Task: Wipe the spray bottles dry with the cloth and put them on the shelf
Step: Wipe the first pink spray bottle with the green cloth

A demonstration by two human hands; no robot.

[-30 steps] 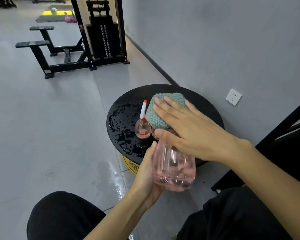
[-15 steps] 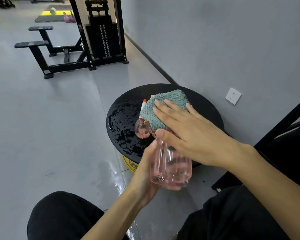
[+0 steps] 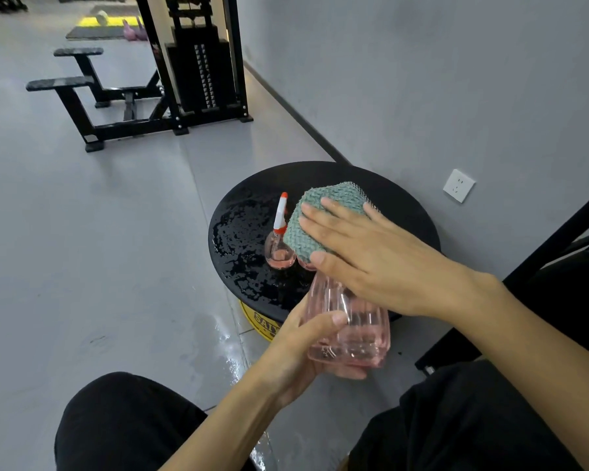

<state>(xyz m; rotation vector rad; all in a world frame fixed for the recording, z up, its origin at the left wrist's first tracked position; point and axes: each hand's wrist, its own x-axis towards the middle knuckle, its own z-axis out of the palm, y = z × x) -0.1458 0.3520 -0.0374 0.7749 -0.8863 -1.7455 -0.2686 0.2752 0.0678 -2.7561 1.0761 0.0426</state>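
My left hand [image 3: 296, 348] grips a clear pink spray bottle [image 3: 351, 334] round its lower body, thumb across the front, and holds it above my lap, tilted away from me. My right hand [image 3: 381, 263] wraps a green knitted cloth [image 3: 320, 212] over the bottle's top, fingers laid across the cloth and thumb tucked under its edge. The bottle's spray head is hidden beneath the cloth. A second pink spray bottle [image 3: 279, 246] with a white and orange head stands upright on the round black table [image 3: 405, 205], just left of the cloth.
Water lies over the table's left half [image 3: 242, 239] and on the floor [image 3: 225, 341] below it. The table stands on a yellow base [image 3: 259, 321] against the grey wall, near a socket [image 3: 458, 185]. A black frame [image 3: 524, 270] is at my right. A weight machine [image 3: 198, 69] stands further off.
My left hand has shifted its grip, the thumb now lying across the bottle's front. The right hand and cloth have slid slightly over the bottle's top. The bottle on the table has not moved.
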